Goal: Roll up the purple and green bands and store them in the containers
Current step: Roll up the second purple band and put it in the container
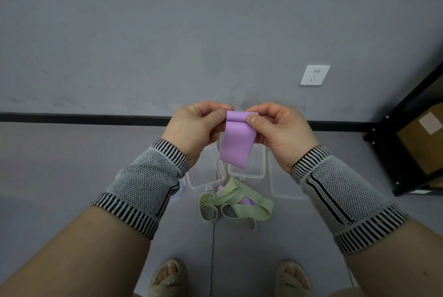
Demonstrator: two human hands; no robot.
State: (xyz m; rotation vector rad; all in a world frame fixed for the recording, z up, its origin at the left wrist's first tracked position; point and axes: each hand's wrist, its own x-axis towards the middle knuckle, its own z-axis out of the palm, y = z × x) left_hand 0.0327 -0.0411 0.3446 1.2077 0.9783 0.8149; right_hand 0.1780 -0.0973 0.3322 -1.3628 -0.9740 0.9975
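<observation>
A purple band (236, 143) hangs in the air between my hands, its top end curled into a small roll. My left hand (195, 129) pinches the roll's left end and my right hand (278, 129) pinches its right end, thumbs toward me. Below, on the grey floor, lie green bands (239, 203) in a loose tangle, with another purple band (247, 200) partly hidden under them. Two clear plastic containers (208, 181) (256, 169) stand open just behind the tangle, partly hidden by the hanging band.
A clear lid (282, 184) lies flat to the right of the containers. A black metal shelf (407, 129) with a cardboard box stands at the right. A white wall socket (314, 75) sits on the grey wall. My feet in sandals (167, 277) are at the bottom edge.
</observation>
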